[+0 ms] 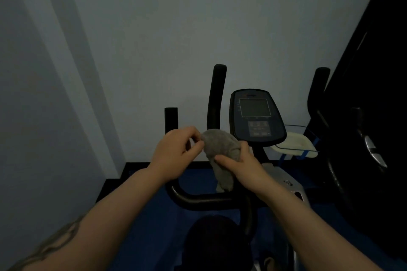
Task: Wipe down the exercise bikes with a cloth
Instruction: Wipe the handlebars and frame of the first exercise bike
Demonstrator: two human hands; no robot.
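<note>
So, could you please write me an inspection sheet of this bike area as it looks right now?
Surface: blue floor under the bike.
Job's things: grey cloth bunched in the air above the black handlebar; bike console behind it, screen dark.
Clutter: pale tray in a wire holder, right of the console.
Grippers: left hand pinches the cloth's upper edge; right hand grips its lower part.
Cables: nothing seen.
Surroundings: pale wall ahead; dark machine at right.
</note>
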